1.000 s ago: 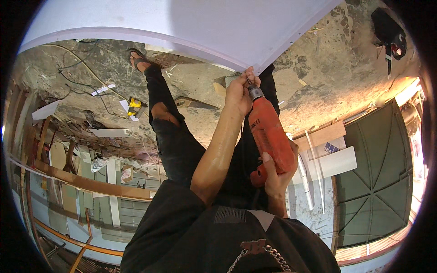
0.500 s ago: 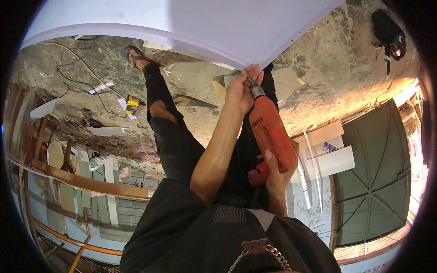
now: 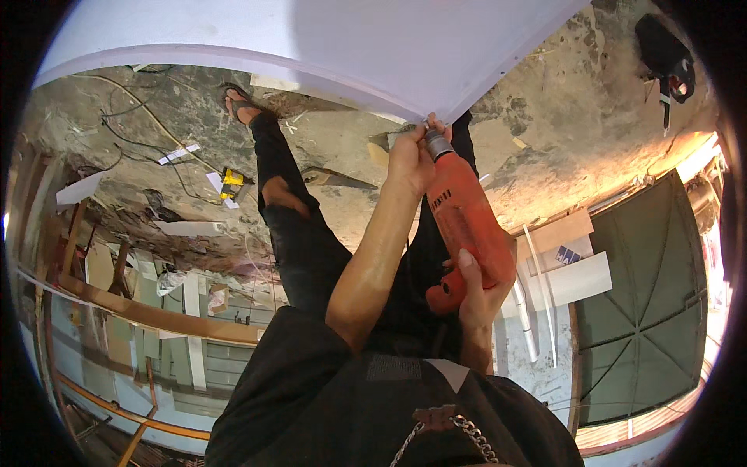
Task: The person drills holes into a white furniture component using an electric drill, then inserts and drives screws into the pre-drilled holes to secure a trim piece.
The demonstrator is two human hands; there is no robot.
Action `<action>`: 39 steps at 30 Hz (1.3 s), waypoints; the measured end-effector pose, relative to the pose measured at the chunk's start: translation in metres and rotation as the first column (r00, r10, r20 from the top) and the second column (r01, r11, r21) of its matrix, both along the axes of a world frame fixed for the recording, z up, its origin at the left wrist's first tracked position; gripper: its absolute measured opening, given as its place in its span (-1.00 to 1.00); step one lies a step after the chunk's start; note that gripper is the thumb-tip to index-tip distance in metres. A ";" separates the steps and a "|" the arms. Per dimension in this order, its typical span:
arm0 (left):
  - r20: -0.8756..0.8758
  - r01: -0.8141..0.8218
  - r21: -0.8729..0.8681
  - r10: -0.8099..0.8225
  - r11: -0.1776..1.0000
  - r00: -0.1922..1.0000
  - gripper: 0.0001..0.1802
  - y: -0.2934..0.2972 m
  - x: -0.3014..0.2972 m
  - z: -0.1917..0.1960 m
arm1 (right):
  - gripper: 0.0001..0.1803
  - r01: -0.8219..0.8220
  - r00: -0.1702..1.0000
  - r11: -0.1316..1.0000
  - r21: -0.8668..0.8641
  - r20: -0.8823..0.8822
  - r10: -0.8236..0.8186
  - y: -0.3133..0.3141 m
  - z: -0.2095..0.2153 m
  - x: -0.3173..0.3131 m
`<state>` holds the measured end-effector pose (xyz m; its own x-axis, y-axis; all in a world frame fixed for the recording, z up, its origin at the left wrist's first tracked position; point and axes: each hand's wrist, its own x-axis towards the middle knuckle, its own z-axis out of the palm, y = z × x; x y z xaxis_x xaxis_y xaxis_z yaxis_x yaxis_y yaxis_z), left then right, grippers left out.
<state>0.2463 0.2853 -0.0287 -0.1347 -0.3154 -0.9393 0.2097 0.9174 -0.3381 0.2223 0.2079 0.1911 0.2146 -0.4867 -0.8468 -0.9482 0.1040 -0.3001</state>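
My right hand [image 3: 476, 300] grips the handle of a red-orange power drill [image 3: 471, 218], its thumb lying along the side. The drill points away from me at the near corner of a large white panel [image 3: 389, 58]. My left hand [image 3: 412, 159] is closed around the front of the drill, by its metal chuck [image 3: 437, 144], with fingertips close to the panel's corner. The drill bit is mostly hidden by the fingers and the chuck.
A yellow-and-black power tool [image 3: 232, 183] lies on the rough floor at the left, near dark cables. A hand saw [image 3: 334, 178] lies between my legs. Far right sits a black bag-like object [image 3: 663, 54]. White strips [image 3: 554, 280] and a green metal gate [image 3: 642, 311] stand at the right.
The drill has moved slightly forward, bringing its chuck nearer the panel's corner. Less of the bit shows now. Both hands keep their hold.
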 end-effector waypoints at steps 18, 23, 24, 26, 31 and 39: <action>0.436 0.125 0.171 -0.189 0.977 0.880 -0.78 0.035 0.044 0.097 | -0.34 0.282 0.902 0.936 0.211 0.275 -0.334 -0.011 0.049 -0.040; 0.546 0.044 0.069 -0.075 0.997 0.835 -0.76 0.045 0.101 0.170 | -0.34 -0.047 0.852 0.993 0.108 0.524 -0.016 -0.002 0.055 -0.056; 0.685 0.056 -0.056 -0.003 0.997 0.729 -0.74 0.053 0.100 0.177 | -0.34 -0.086 0.830 0.992 0.090 0.557 0.022 0.001 0.056 -0.059; 0.541 0.154 0.326 -0.318 0.933 0.778 -0.74 0.038 0.118 0.207 | -0.34 -0.151 0.791 0.987 0.059 0.606 0.085 0.005 0.058 -0.064; 0.574 0.269 0.574 -0.614 0.774 0.542 -0.75 0.058 0.116 0.222 | -0.33 -0.290 0.696 0.956 -0.030 0.679 0.233 0.013 0.059 -0.074; 0.618 0.268 0.520 -0.574 0.811 0.537 -0.75 0.086 0.103 0.221 | -0.42 -0.375 0.100 0.919 -0.126 0.980 0.175 0.046 0.048 -0.022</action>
<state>0.3495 0.3718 0.1924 0.5943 -0.0717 -0.8010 0.6293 0.6616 0.4077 0.1999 0.2542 0.2393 0.9843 -0.1093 0.1386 0.1433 0.0362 -0.9890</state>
